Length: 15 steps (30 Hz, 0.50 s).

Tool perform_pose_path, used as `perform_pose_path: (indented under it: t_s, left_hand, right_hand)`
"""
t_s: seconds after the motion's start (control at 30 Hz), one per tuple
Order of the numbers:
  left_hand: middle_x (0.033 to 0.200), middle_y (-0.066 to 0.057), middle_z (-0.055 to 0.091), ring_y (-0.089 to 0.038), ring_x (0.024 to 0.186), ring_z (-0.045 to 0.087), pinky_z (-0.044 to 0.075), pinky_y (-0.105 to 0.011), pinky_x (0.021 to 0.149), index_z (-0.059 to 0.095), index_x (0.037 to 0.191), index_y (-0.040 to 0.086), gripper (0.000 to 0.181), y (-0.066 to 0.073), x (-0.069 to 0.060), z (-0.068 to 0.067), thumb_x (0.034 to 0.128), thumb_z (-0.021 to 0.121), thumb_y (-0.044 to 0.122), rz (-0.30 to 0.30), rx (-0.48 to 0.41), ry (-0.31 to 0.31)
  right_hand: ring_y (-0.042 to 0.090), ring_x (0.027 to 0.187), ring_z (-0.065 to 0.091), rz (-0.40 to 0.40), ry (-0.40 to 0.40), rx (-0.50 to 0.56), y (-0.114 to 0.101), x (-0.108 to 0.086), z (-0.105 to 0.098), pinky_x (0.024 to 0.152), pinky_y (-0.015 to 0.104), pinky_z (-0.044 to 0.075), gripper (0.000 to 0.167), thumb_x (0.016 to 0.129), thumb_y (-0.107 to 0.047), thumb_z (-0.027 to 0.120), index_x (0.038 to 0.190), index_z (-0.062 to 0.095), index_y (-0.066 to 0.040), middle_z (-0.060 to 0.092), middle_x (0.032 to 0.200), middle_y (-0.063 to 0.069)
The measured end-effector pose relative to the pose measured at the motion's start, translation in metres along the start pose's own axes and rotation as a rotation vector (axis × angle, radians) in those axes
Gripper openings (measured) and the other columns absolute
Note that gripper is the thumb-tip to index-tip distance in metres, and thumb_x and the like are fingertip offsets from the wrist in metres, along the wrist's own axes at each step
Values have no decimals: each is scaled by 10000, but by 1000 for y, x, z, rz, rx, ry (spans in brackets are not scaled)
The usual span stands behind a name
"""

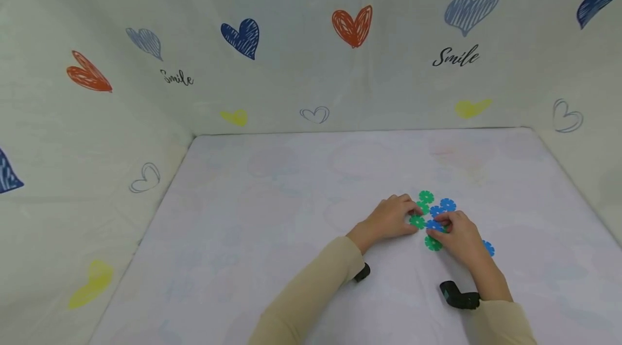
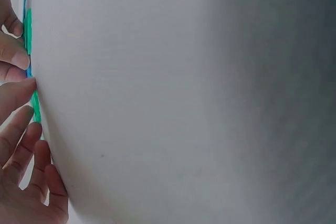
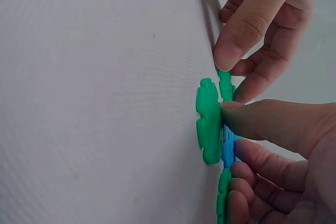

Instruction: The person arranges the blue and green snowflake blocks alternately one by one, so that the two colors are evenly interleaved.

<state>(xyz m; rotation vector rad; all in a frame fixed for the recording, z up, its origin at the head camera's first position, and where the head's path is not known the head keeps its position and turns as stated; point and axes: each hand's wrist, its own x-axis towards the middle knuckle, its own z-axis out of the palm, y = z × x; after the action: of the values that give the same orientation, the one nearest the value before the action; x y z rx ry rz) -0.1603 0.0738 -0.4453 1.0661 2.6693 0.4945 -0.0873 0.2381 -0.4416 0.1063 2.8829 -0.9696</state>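
Several flat, flower-shaped plastic discs, green and blue, lie together on the white table in the head view. My left hand pinches a green flower disc between thumb and fingers at the left of the group. Facing it, my right hand pinches a blue flower disc beside that green one. In the right wrist view the blue disc sits between thumb and fingertips. A separate-looking green disc lies nearest me, just by the right thumb; whether it is joined is hard to tell.
Beyond the hands are more green discs and blue discs. Another blue disc shows partly behind the right wrist. White cloth walls with printed hearts enclose the table at the back and sides.
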Motion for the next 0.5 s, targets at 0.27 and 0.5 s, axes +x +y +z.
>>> perform_pose_path:
  t_s: [0.27,0.5]
  left_hand:
    - [1077,133,551,-20,957,485,376,-170,781,633,1136,291,322,3,1,-3,831,676,384,-17,11,-18]
    - [1049,128,547,-16,950,488,378,-175,777,638,1111,297,301,4,1,-2,828,678,392,-20,23,-21]
  right_hand:
    - [264,815,470,14,-1,7,-1,0,0,630,280,406,395,836,-181,659,1072,542,113,496,972,230]
    - [264,815,468,20,-9,3,-1,-1,-1,634,281,405,396,839,-186,657,1074,539,110,493,970,227]
